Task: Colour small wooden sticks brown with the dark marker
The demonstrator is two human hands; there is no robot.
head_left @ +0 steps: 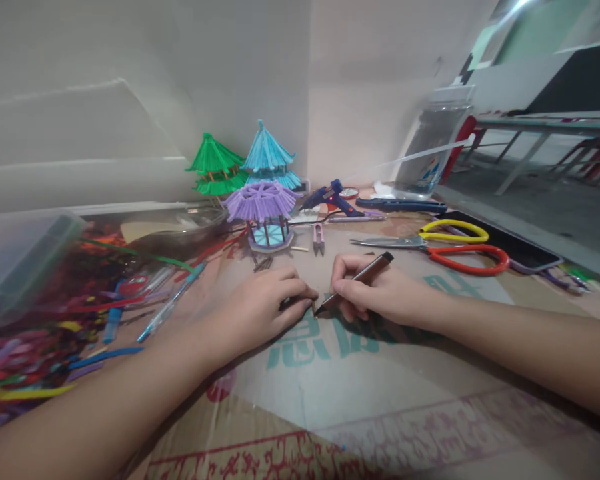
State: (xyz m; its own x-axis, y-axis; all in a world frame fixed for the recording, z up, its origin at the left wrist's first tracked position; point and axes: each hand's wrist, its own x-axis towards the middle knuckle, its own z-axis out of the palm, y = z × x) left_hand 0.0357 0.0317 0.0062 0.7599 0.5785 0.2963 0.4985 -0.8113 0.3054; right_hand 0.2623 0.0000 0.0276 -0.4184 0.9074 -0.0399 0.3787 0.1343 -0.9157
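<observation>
My right hand (367,290) grips a dark brown marker (365,275), its tip pointing down and left to a small thin stick (315,310). On the other side of that stick, my left hand (270,300) pinches it between thumb and forefinger against the printed cardboard (350,393). Just behind my hands stands a small pavilion model with a purple fringed roof (263,200) and a light blue base. A pair of small pink snips (319,238) lies to its right.
Green (217,167) and blue (269,157) roofed models stand behind. A glue gun (334,198), scissors (430,247), a phone (505,243) and a large clear jar (433,147) are at the right. Colourful scraps (35,347) and a plastic box (25,260) lie left.
</observation>
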